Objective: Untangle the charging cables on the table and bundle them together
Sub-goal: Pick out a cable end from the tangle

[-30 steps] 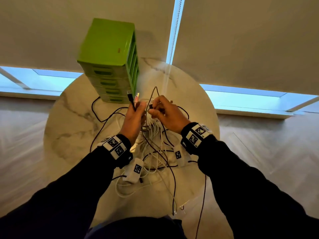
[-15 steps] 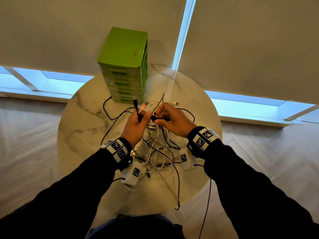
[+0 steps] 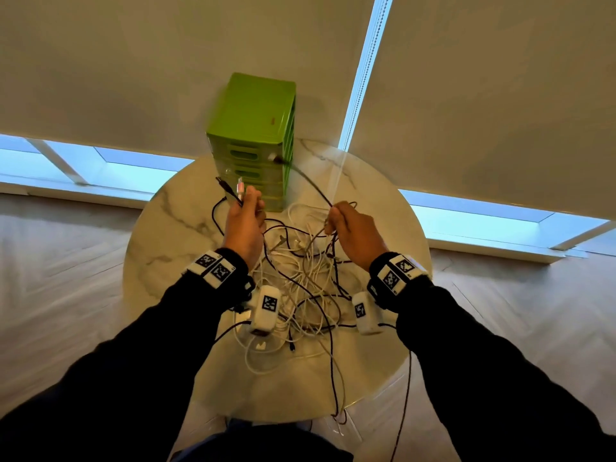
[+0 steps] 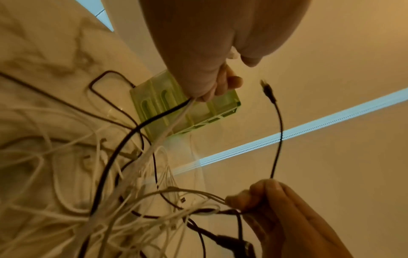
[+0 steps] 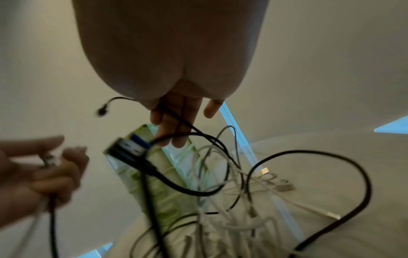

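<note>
A tangle of white and black charging cables [image 3: 300,278] lies heaped on the round marble table [image 3: 160,248]. My left hand [image 3: 245,218] is raised above the heap and grips a black cable [image 4: 132,132] and a white cable [image 4: 170,129], their plug ends [image 3: 233,188] sticking up past the fingers. My right hand [image 3: 350,225] holds a thin black cable [image 3: 313,185] that rises up and left to its plug [image 3: 275,158] in front of the drawer unit. The same cable [image 4: 277,132] stands up from the right hand in the left wrist view.
A green plastic drawer unit [image 3: 256,135] stands at the table's far edge, just behind the hands. Roller blinds [image 3: 483,78] cover the windows beyond. One black cable [image 3: 403,395] hangs off the table's near right edge towards the floor.
The hands were together over the heap; now they have parted, the right moving right. The thin black cable's free end has swung up towards the drawer unit.
</note>
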A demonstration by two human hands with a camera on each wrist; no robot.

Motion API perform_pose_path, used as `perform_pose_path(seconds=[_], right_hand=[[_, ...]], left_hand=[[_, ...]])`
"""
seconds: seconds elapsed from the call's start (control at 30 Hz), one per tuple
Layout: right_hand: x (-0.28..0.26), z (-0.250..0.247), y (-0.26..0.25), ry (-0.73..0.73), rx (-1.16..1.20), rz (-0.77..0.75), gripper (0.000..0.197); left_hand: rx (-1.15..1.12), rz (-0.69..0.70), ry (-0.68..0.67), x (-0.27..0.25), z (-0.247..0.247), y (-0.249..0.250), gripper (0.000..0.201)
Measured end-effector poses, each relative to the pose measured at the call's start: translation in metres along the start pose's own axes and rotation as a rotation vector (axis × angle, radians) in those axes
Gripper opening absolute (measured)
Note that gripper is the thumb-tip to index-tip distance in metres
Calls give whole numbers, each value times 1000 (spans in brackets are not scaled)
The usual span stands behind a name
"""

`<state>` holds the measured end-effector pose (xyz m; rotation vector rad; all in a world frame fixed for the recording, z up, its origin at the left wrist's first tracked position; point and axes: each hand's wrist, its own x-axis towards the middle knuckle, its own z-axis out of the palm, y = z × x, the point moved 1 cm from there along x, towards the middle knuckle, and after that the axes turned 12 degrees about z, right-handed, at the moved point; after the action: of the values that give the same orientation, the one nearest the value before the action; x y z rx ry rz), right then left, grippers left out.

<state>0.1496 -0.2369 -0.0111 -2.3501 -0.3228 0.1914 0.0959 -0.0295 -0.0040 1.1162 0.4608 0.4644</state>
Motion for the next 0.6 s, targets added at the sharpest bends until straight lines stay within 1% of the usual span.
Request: perform_pose_path(seconds=[0.03,0.1,0.17,0.23,0.3,0.43,0.5,0.6], right_hand=[[-2,1,-8,0,97,13,23],[-8,3,-26,-22,182,-19,17],[-16,8,-39,-76,187,-60,16],[-21,20,-41,-109,152,-89,17],[-28,31,-37,-120,99,-124,17],[-38,45,-29,-145,12,-180,19],[-40,49,-26,-158,-5,-179,20],[-42,52,-21,-162,23,-130,19]], left_hand=[[-50,-41,4,-2,2,-2,19],[-146,-110,9,-8,5,-7,13],[-246,-158,10,-13,10,-10,8],[-286,-166,-8,-17,14,-9,13],[-255,-163,-25,-18,18,-7,22],[-127,-143,-8,-14,19,-8,29],[-102,-135,-21,-13,18,-9,37],[-51,-137,-73,-17,19,-7,42]])
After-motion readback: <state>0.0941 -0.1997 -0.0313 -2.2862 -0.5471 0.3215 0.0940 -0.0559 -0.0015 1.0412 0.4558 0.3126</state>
